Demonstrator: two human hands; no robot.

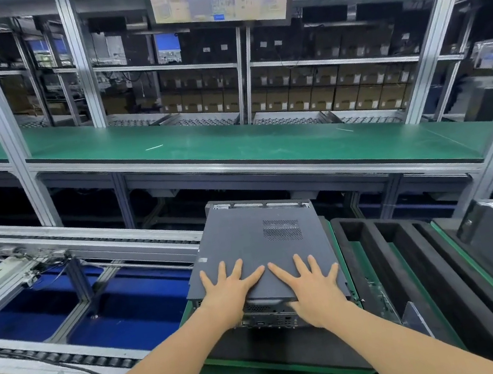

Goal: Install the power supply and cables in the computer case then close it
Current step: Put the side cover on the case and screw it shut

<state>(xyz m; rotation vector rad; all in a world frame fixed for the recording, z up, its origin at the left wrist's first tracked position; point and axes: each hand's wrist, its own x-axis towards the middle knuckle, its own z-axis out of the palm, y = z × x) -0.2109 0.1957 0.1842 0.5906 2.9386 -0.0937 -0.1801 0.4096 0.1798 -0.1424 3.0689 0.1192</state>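
From the head view, the closing step looks to be in hand: the computer case (268, 319) lies flat on the black-topped pallet (282, 373), towards its far edge, and the grey side cover (256, 243) rests on top of it. The left hand (227, 290) and right hand (313, 287) lie side by side on the cover's near end, palms down, fingers straight and spread, pressing and clasping nothing. At the far end a strip of the chassis rim (257, 204) shows beyond the cover, so the cover seems not yet slid home. The next move probably calls for an even push away from the person, both palms level, so that neither long edge lifts or skews. Whether the power supply and cables are seated inside cannot be told, as the cover hides them. On the right the black foam tray (387, 261) stands just beside the case, leaving little room sideways. On the left the pallet edge gives onto the open conveyor frame (85, 275). Ahead, there is open room under the green shelf (233, 147).
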